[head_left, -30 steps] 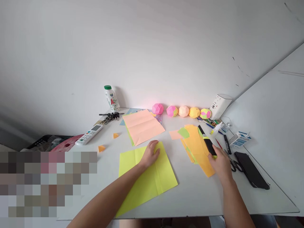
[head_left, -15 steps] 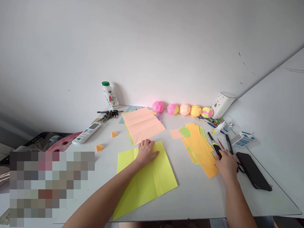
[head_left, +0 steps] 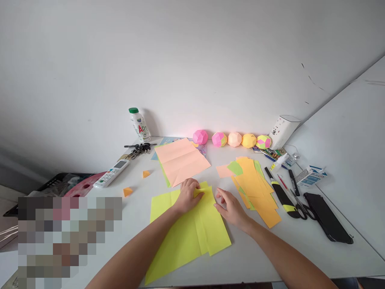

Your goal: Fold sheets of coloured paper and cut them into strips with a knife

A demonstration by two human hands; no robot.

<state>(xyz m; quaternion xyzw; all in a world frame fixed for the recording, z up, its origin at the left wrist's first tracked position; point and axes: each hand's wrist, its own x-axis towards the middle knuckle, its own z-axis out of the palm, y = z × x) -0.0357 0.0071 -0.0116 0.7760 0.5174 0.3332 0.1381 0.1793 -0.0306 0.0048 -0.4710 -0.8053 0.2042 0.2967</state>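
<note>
Pressing with the left hand (head_left: 187,196) on the upper part of the yellow paper (head_left: 173,245), fingers slightly bent; cannot tell whether pinching it. Holding the right hand (head_left: 233,206) half open, without any object, just beside the right edge of this paper. Below both hands, resting flat on the table (head_left: 246,257). At the far left, seeing a black basket (head_left: 75,174) with some clear plastic (head_left: 60,186) inside. Near the wall, also seeing a white bottle (head_left: 140,126) with its green cap on, contents hidden.
</note>
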